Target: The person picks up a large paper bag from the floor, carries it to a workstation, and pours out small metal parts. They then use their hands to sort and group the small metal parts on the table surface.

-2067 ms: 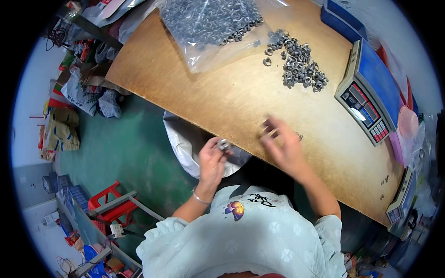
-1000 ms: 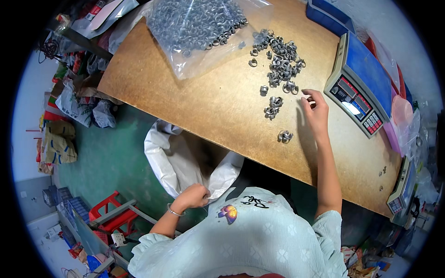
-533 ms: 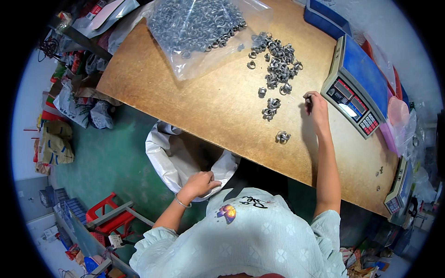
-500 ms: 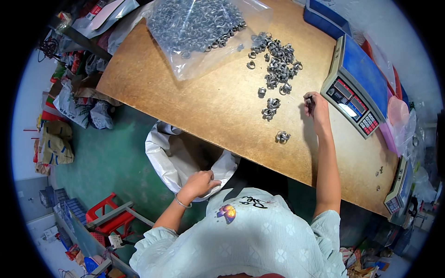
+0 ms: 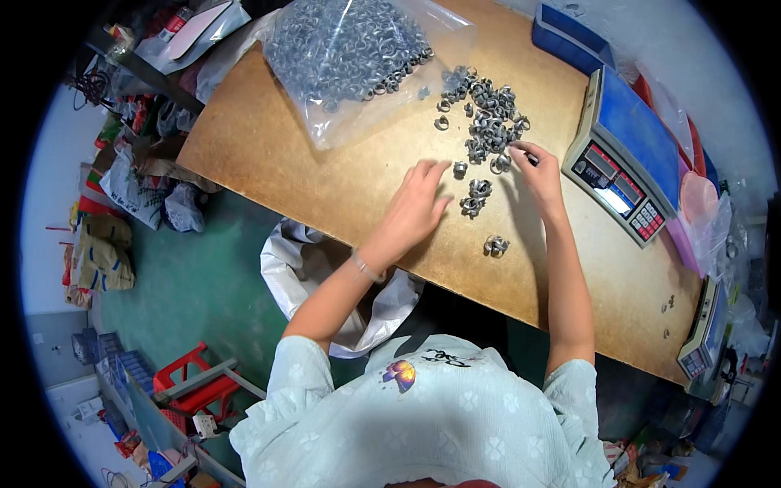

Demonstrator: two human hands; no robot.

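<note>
Small grey metal rings, like clamps, lie in a loose pile on the wooden table. Nearer to me are a small cluster of rings, a single ring and another little clump. My left hand is over the table with fingers apart, empty, just left of the single ring. At the pile's near right edge, my right hand has its fingers curled, thumb and fingertips beside a ring. Something small and dark shows between those fingers, too little to name.
A clear plastic bag full of rings lies at the far side. To the right stands a digital scale with a blue platform, a blue bin behind it. An open white sack hangs below the table's front edge.
My left hand has left the white sack's rim and come up over the table beside the rings. My right hand has shifted slightly left to the edge of the pile.
</note>
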